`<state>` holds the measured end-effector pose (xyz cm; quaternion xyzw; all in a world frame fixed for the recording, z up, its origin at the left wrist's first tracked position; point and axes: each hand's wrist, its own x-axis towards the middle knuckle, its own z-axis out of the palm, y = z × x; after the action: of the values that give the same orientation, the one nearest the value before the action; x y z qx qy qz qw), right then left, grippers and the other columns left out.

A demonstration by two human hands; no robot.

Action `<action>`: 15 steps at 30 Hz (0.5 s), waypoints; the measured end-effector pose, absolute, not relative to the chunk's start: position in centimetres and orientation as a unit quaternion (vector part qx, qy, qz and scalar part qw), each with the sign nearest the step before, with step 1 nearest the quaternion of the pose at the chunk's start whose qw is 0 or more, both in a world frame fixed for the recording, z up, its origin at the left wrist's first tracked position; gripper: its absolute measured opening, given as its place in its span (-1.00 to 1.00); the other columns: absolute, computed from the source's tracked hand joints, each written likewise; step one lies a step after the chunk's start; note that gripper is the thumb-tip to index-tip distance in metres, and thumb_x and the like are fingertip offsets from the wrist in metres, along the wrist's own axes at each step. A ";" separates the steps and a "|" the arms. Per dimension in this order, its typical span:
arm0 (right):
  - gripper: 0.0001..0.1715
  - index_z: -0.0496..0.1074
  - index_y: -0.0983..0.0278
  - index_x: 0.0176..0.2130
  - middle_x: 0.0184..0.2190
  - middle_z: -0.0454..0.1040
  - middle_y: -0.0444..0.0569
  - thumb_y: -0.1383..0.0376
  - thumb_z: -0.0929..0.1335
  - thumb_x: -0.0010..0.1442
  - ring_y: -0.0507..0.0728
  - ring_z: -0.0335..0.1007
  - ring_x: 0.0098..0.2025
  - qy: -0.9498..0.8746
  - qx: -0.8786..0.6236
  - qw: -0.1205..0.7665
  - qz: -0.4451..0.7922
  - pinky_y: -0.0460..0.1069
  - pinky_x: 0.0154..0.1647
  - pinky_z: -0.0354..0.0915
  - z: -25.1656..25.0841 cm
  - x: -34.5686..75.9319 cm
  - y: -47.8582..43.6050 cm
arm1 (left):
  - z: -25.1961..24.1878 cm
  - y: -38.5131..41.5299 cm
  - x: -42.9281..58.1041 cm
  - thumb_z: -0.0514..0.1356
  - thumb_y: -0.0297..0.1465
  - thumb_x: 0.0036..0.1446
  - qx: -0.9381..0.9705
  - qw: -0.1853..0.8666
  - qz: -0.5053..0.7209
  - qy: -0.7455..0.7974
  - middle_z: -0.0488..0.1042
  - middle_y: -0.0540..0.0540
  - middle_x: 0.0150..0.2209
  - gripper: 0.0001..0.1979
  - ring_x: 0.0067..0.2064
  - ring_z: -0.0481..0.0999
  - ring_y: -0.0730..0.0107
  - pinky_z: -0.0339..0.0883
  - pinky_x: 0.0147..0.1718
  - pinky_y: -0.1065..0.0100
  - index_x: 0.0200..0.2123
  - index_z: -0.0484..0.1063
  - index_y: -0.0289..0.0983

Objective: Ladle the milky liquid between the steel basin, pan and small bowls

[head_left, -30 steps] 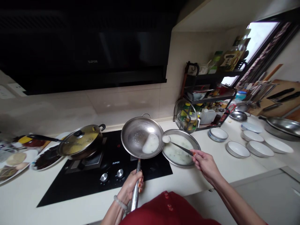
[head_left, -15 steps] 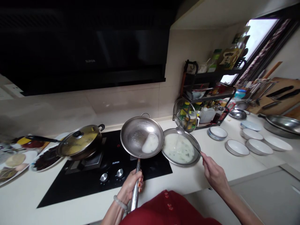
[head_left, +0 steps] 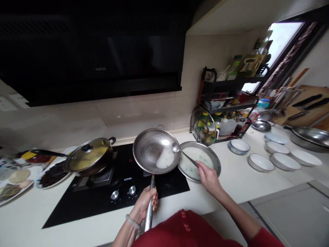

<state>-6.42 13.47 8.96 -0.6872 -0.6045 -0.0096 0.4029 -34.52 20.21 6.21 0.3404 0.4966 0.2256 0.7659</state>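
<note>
My left hand (head_left: 147, 202) is closed around the handle of a steel wok (head_left: 145, 151), which is tilted over the right part of the stove. White soup with green bits (head_left: 165, 158) lies at the right side of the wok. My right hand (head_left: 208, 175) grips the handle of a metal ladle (head_left: 190, 158). The ladle's bowl is over the wok's right rim, beside the soup. Just right of the wok, a wide metal basin (head_left: 217, 164) on the counter holds more of the white soup, with my right hand over its lower edge.
A lidded pan (head_left: 88, 157) with yellow food sits on the left burner, near a plate of dark food (head_left: 52, 174). Several white bowls (head_left: 260, 162) stand on the right. Behind the basin are a glass lid (head_left: 203, 127) and a spice rack (head_left: 231, 108).
My right hand has moved left with the ladle. The ladle's bowl has gone from over the basin to the wok's right rim. My left hand still holds the wok in nearly the same place.
</note>
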 end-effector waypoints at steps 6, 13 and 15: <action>-0.50 0.39 0.38 0.02 -0.21 0.54 0.19 0.47 0.14 0.15 0.21 0.50 -0.20 -0.666 -0.671 0.327 -0.018 0.07 -0.14 0.39 6.7 -8.1 18.1 | 6.2 20.3 -34.4 0.19 -0.38 -0.18 0.338 0.766 0.230 0.496 0.16 0.15 -0.68 -0.77 -0.73 0.05 0.66 -0.02 -0.80 0.56 -0.53 0.11 -0.21; -0.65 0.48 0.36 -0.19 -0.57 0.45 -0.03 0.34 0.21 0.09 0.12 0.38 -0.46 -0.482 -0.717 0.456 0.214 -0.02 -0.35 0.32 6.5 -9.2 19.7 | 6.1 20.4 -34.4 0.17 -0.40 -0.20 0.338 0.766 0.232 0.495 0.16 0.15 -0.69 -0.77 -0.72 0.04 0.65 -0.01 -0.80 0.56 -0.53 0.10 -0.20; -0.68 0.47 0.37 -0.26 -0.67 0.33 -0.13 0.29 0.23 0.06 0.04 0.24 -0.62 -0.389 -0.717 0.501 0.290 -0.07 -0.55 0.22 6.9 -9.2 19.7 | 6.1 20.4 -34.4 0.17 -0.40 -0.19 0.338 0.765 0.233 0.497 0.16 0.15 -0.69 -0.78 -0.72 0.04 0.65 -0.01 -0.80 0.56 -0.52 0.10 -0.20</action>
<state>-9.23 19.71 6.93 -0.7171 -0.3890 0.2898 0.5005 -34.44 20.38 6.08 0.3377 0.4972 0.2327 0.7646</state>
